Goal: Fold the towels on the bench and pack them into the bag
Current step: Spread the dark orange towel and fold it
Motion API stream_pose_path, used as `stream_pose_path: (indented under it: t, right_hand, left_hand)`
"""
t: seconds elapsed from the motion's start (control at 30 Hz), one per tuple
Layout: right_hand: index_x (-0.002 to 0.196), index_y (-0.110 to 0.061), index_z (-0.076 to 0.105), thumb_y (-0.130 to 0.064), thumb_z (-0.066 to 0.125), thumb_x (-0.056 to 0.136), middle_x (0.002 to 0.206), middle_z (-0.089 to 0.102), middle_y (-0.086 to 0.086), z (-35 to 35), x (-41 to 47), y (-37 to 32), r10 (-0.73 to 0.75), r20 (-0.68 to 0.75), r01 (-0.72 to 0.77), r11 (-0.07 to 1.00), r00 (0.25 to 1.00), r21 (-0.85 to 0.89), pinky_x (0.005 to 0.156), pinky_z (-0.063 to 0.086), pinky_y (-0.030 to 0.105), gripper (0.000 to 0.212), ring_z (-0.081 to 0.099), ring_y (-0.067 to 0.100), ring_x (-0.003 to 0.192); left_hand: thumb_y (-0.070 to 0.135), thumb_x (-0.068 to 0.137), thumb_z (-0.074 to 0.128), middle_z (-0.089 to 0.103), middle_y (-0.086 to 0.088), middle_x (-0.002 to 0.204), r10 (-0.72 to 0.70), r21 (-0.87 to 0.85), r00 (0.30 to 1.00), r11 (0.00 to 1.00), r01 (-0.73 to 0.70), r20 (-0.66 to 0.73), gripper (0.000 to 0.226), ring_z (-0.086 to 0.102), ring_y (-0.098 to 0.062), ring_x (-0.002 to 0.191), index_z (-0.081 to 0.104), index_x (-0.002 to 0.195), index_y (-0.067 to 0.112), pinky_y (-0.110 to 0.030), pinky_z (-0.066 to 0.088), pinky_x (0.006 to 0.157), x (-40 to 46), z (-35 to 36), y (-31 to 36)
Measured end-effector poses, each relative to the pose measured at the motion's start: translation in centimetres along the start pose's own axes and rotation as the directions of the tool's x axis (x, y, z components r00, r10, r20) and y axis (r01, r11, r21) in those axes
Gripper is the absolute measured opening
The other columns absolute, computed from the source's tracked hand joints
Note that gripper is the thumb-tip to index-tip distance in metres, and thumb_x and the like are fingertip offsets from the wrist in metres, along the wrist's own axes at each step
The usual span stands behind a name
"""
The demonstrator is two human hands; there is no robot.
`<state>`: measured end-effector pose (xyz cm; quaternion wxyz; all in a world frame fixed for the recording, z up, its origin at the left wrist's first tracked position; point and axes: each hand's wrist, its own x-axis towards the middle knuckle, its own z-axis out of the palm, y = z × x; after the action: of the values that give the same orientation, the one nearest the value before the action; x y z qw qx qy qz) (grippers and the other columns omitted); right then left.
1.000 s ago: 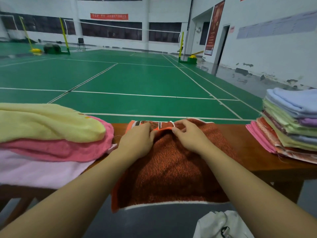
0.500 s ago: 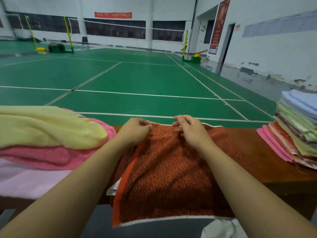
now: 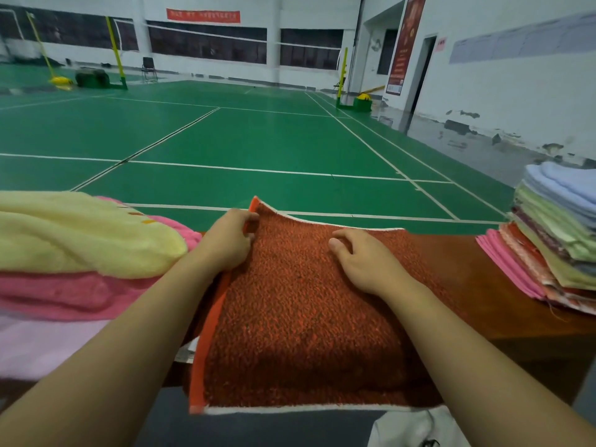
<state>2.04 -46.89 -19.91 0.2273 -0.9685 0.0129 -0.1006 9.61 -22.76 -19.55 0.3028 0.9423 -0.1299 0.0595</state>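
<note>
An orange-red speckled towel (image 3: 300,317) with an orange side band and white edging lies across the wooden bench (image 3: 451,266), its near edge hanging over the front. My left hand (image 3: 227,241) pinches the towel's far left corner, which is lifted a little. My right hand (image 3: 361,259) rests on the towel's far middle with its fingers loosely bent. A white bag (image 3: 416,429) shows at the bottom right, below the bench.
A yellow towel (image 3: 84,233) lies on a pink one (image 3: 64,295) and a pale pink one at the left. A stack of folded cloths (image 3: 554,240) stands at the bench's right end. Beyond the bench lies a green court floor.
The towel's top layer has been drawn to the bench's far edge, covering the patterned part. My left hand moved to the far left corner; my right hand let go and lies on top.
</note>
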Motion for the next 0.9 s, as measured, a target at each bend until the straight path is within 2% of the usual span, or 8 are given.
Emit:
stream_pose_path:
  t: [0.23,0.4,0.47,0.53,0.6,0.67,0.77,0.9]
  right_hand:
    - [0.150,-0.022,0.045,-0.050,0.042,0.104,0.158,0.041,0.001,-0.7,0.2,0.7,0.011,0.132,0.011,0.986,0.991,-0.165,0.119,0.029,0.048,0.054,0.037,0.024,0.145]
    - [0.160,-0.038,0.018,-0.058,0.041,0.102,0.169,0.006,-0.005,-3.4,-0.8,0.2,0.026,0.413,0.033,0.990,0.910,-0.136,0.126,0.003,0.049,0.065,0.002,0.026,0.156]
    - [0.158,-0.045,0.017,-0.059,0.046,0.098,0.169,0.006,-0.010,-5.7,-1.6,0.4,0.007,0.526,0.057,0.993,0.850,-0.106,0.124,0.004,0.039,0.068,0.006,0.020,0.156]
    - [0.154,-0.046,0.030,-0.057,0.054,0.095,0.165,0.023,-0.011,-7.8,-2.3,0.8,0.019,0.567,0.064,0.990,0.824,-0.126,0.116,0.018,0.027,0.065,0.026,0.014,0.149]
    - [0.147,-0.044,0.043,-0.054,0.061,0.093,0.153,0.040,-0.009,-9.2,-2.8,1.3,0.054,0.581,0.080,0.976,0.812,-0.202,0.105,0.028,0.022,0.058,0.042,0.011,0.132]
    - [0.144,-0.046,0.046,-0.054,0.066,0.090,0.142,0.042,-0.006,-9.5,-2.8,1.8,0.091,0.600,0.100,0.955,0.795,-0.277,0.101,0.032,0.025,0.058,0.044,0.011,0.121]
    - [0.147,-0.048,0.040,-0.055,0.071,0.086,0.147,0.036,-0.006,-8.9,-2.3,2.7,0.087,0.598,0.112,0.951,0.797,-0.287,0.113,0.030,0.031,0.070,0.040,0.017,0.135]
    - [0.150,-0.049,0.037,-0.057,0.072,0.084,0.161,0.027,-0.007,-8.1,-0.8,3.5,0.035,0.580,0.106,0.972,0.814,-0.208,0.122,0.020,0.034,0.075,0.028,0.017,0.147]
  left_hand:
    - [0.006,0.095,0.059,0.054,-0.014,0.142,0.006,0.119,0.999,0.993,0.000,-0.051,0.044,0.051,-0.032,0.131,0.058,0.139,0.010,-0.032,0.035,0.107,0.0,-0.6,-0.5]
    - [0.029,0.102,0.052,0.031,-0.022,0.153,-0.059,0.344,0.998,0.937,0.054,0.003,0.046,0.038,-0.043,0.136,0.047,0.144,0.010,-0.043,0.030,0.114,-0.8,-1.6,-0.2]
    - [0.040,0.102,0.052,0.032,-0.020,0.149,-0.006,0.371,0.997,0.928,-0.023,0.077,0.047,0.035,-0.040,0.137,0.049,0.142,0.017,-0.043,0.027,0.115,-1.7,-2.7,1.3]
    - [0.044,0.098,0.060,0.054,-0.005,0.129,0.138,0.254,0.958,0.946,-0.203,0.250,0.035,0.051,-0.024,0.123,0.064,0.126,0.024,-0.033,0.040,0.104,-2.8,-3.8,3.1]
    - [0.046,0.092,0.068,0.064,0.012,0.105,0.181,0.140,0.858,0.950,-0.279,0.480,0.028,0.062,-0.008,0.100,0.069,0.114,0.029,-0.025,0.044,0.086,-3.8,-4.4,4.5]
    - [0.050,0.086,0.073,0.058,0.014,0.110,0.121,0.182,0.763,0.937,-0.299,0.635,0.042,0.059,-0.008,0.103,0.062,0.123,0.034,-0.024,0.041,0.086,-4.3,-4.0,5.2]
    - [0.055,0.080,0.077,0.044,0.007,0.126,0.061,0.291,0.751,0.899,-0.328,0.658,0.060,0.050,-0.015,0.117,0.048,0.132,0.042,-0.027,0.038,0.095,-3.7,-3.2,4.8]
    - [0.048,0.082,0.078,0.045,0.006,0.130,0.085,0.211,0.781,0.940,-0.269,0.619,0.060,0.048,-0.011,0.117,0.050,0.134,0.039,-0.022,0.034,0.094,-2.9,-3.6,3.5]
